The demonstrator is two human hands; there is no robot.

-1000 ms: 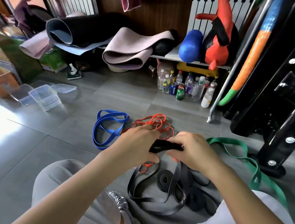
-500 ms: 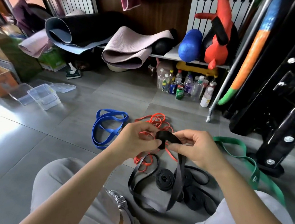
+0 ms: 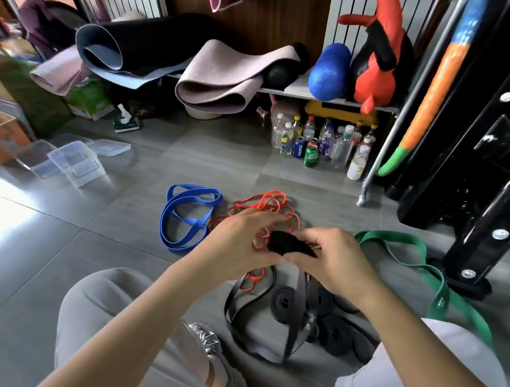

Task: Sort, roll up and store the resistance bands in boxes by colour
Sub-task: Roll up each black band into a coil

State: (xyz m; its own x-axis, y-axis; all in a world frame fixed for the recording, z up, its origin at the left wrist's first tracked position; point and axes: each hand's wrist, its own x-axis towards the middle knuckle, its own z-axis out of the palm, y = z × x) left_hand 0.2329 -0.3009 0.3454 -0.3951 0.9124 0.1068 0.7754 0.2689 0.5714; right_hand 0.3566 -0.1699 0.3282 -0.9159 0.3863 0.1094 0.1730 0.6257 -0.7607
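Roll of the black resistance band (image 3: 288,244) is thicker than a second ago; we judge rolling under way and boxing not yet begun. We find the left hand (image 3: 237,247) and right hand (image 3: 338,261) both pinching it with curled fingers, above the floor (image 3: 115,243). Its tail hangs towards the finished black rolls (image 3: 283,302).

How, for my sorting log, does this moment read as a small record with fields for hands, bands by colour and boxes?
In hand: flat black rubber band, partly rolled, tail hanging to the grey tiled floor
Left hand: pinches the roll
Right hand: pinches the roll
Rolled: black band coils on the floor below the hands
Loose: wide blue rubber band; thin orange bands, tangled; wide green band
Boxes: clear plastic boxes, far left, no bands seen inside
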